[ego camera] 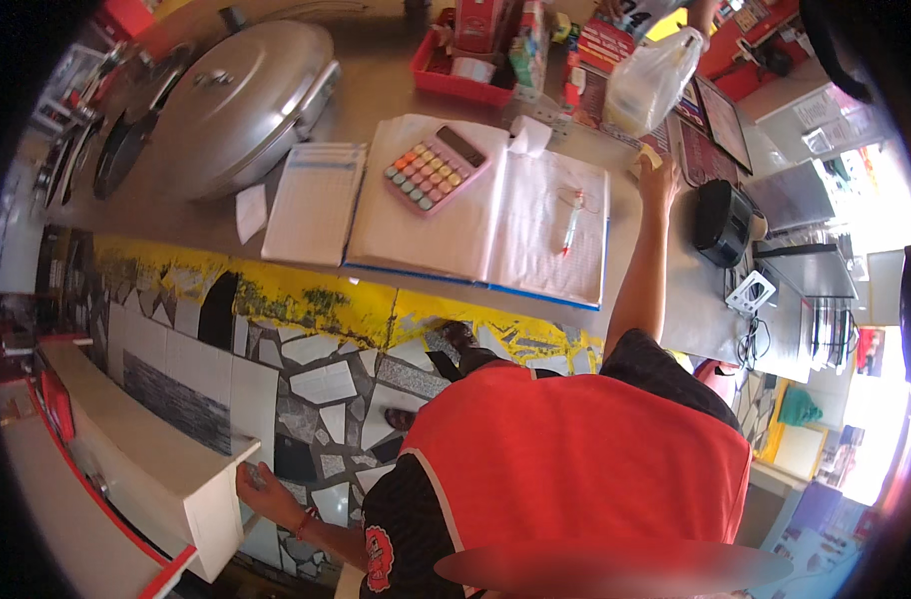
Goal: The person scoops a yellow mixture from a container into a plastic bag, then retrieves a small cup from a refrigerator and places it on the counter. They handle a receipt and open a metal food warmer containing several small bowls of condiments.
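Observation:
My right hand is stretched out over the metal counter, pinching a small yellowish slip of paper. Just beyond it, another person's hand holds a white translucent plastic bag with something yellowish inside. Low on the left, my left hand is half curled beside the corner of a pale wooden drawer unit. Something small and greyish shows at its fingers, too unclear to name. On the counter before me an open ruled notebook carries a pink calculator and a pen.
A large lidded aluminium pot stands at the counter's left. A notepad and a loose paper lie nearby. Behind the notebook is a red plastic basket. A black device and cables are at the right.

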Demonstrator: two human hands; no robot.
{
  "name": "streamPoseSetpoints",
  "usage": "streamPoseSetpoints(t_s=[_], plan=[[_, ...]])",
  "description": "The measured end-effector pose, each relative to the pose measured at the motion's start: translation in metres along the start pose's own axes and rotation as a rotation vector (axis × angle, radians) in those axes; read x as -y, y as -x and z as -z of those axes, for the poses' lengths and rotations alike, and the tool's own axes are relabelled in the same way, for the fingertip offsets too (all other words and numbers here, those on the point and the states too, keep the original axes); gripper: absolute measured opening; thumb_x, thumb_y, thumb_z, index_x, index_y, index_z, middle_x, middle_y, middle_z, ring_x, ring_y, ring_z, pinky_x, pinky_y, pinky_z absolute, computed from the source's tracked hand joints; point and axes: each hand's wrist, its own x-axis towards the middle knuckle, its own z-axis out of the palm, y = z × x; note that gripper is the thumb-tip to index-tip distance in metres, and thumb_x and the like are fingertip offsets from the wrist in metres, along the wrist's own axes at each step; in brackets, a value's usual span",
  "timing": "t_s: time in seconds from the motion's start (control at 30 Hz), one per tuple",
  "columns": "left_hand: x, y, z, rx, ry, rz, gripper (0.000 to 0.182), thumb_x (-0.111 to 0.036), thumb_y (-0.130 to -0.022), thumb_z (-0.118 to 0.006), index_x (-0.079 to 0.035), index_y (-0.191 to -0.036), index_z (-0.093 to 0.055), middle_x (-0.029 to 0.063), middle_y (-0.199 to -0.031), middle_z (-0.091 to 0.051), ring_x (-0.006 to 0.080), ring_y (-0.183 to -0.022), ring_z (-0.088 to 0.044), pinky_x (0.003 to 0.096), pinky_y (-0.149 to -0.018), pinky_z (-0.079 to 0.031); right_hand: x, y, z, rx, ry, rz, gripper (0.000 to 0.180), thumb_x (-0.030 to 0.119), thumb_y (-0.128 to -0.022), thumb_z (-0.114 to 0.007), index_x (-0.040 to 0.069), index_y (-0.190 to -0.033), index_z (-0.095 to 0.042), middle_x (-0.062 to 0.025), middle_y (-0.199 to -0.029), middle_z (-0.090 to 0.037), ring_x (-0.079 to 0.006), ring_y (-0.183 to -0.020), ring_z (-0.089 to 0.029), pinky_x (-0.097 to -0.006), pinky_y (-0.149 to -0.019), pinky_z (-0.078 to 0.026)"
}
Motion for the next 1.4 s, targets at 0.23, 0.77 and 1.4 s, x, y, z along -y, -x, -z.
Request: streamPoseSetpoints(t_s=[0.23,0.77,1.4], plan=[[0.119,0.020,0.083,-0.107,0.069,0.116,0.040,-0.019,-0.089,-0.066,-0.006,-0.125,-0.054,0.0133,-0.123,-0.052,0.0271,-0.112,-0.053,0.0400,-0.084,-0.049,0.255,0.259,0.073,0.056,-0.722,0.800,0.048,0.016,-0.078,-0.072,0.003,-0.120,-0.053,-0.0235,-0.127,-0.051,-0.0418,-0.116,-0.047,-0.0464,-0.100,-0.039],[0.481,0.094,0.350,-0.718,0.203,0.418,0.038,-0.009,-0.083,-0.070,-0.005,-0.119,-0.058,0.0102,-0.121,-0.054,0.0237,-0.107,-0.055,0.0349,-0.076,-0.053,0.539,0.864,0.348,0.958,-1.369,1.507,0.047,0.019,-0.083,-0.071,0.004,-0.123,-0.051,-0.0213,-0.133,-0.046,-0.0389,-0.122,-0.044,-0.0456,-0.103,-0.036],[0.786,-0.269,0.617,-0.811,0.329,0.199,0.034,-0.015,-0.082,-0.071,-0.005,-0.114,-0.062,0.0107,-0.111,-0.063,0.0213,-0.102,-0.061,0.0333,-0.081,-0.052,0.850,1.280,0.576,1.060,-2.013,1.489,0.064,0.039,-0.094,-0.058,-0.002,-0.137,-0.034,-0.0169,-0.138,-0.042,-0.0280,-0.122,-0.046,-0.0414,-0.106,-0.033]])
